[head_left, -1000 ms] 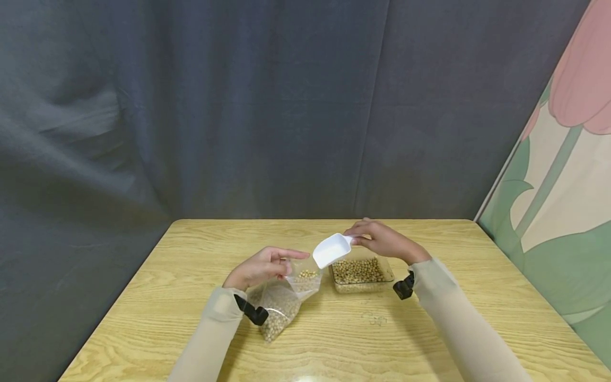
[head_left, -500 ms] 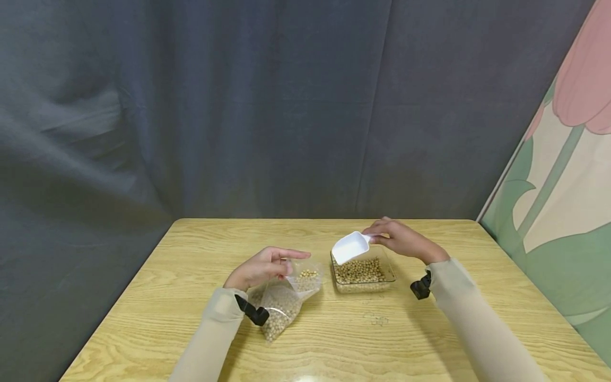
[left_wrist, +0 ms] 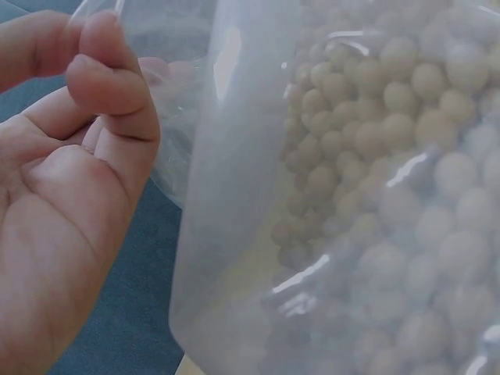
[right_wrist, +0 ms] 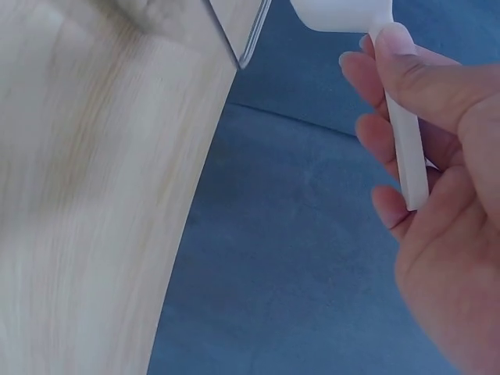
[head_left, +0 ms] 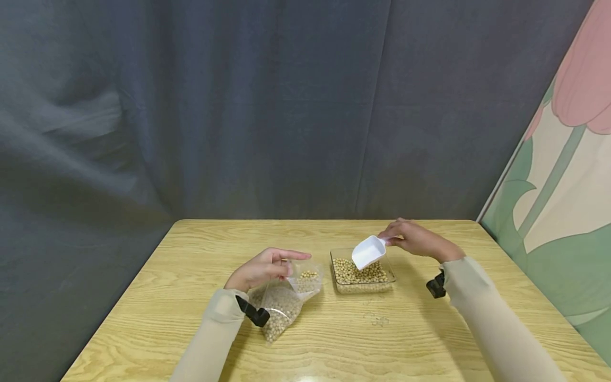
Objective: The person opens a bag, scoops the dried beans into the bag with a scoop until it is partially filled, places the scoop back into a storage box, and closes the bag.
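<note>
My left hand (head_left: pixel 260 271) pinches the open mouth of a clear plastic bag (head_left: pixel 282 302); its curled fingers show at the bag's edge in the left wrist view. Round pale-yellow beans fill the lower part of the bag (left_wrist: pixel 234 195). To the right, my right hand (head_left: pixel 422 241) grips the handle of a white scoop (head_left: pixel 369 251), thumb along the handle (right_wrist: pixel 406 148) in the right wrist view. The scoop's bowl looks bare inside and tilts down to the left, overlapping the clear rectangular container (head_left: pixel 364 284) of similar beans in the head view.
Both the bag and the container stand on a light wood-grain table (head_left: pixel 334 345). A dark curtain (head_left: pixel 286 106) hangs behind its far edge. At the right is a panel with a tulip print (head_left: pixel 563 175). Black cameras are strapped to both wrists.
My right hand has carried the scoop rightward, from beside the bag's mouth to over the container. The left hand and the bag stay where they were.
</note>
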Demonstrator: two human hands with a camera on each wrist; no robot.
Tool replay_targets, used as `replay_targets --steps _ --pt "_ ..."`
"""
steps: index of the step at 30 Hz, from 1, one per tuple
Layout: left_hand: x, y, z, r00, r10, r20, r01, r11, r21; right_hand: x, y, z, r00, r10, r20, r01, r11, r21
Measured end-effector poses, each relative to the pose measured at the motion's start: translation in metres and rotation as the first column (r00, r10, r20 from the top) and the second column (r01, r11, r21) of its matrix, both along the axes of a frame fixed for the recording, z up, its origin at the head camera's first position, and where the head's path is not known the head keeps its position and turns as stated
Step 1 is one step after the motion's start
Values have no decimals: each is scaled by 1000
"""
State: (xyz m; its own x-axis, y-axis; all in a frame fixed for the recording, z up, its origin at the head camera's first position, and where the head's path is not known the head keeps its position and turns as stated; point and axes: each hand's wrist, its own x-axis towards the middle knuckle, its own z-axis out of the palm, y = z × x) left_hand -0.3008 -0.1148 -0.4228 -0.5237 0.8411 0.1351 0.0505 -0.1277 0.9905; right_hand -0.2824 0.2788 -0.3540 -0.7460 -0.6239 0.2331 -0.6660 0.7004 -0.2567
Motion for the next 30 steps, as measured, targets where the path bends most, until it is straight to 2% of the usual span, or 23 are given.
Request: replay_targets --steps 6,12,20,25,30 --pt "-2 1 -2 1000 -17 8 17 1000 9 2 6 5 999 -5 -45 8 998 66" --pt "-2 1 -3 1000 2 4 -2 1000 -24 3 6 12 999 -9 -34 13 992 123" --pt "-3 2 -3 1000 -4 3 4 1000 -7 6 2 21 1000 -9 8 7 983 185" --pt "-3 2 -3 1000 18 -6 -18 999 -43 5 -1 24 1000 -11 0 11 968 250" --pt "-3 2 -3 1000 25 -13 -26 998 -57 6 -4 26 1000 -8 10 5 963 270"
